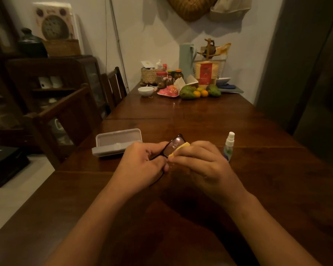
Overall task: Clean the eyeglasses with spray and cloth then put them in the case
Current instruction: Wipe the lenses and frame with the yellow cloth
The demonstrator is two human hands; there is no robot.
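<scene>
Dark wooden bench (200,116), far end cluttered: white bowl (146,91), pink plate (169,92), green fruits (187,92), oranges (200,93), jars (161,78), woven basket (150,75), pale blue jug (186,60), red-labelled pouch (206,73). Two wooden chairs (113,85) along the left side, dark cabinet (52,77) behind them. Woven hat (190,6) hangs on the wall.

Both forearms are bare from the near edge up to the wrists. The left hand (142,162) and right hand (202,166) are bare too, fingers uncovered.
</scene>
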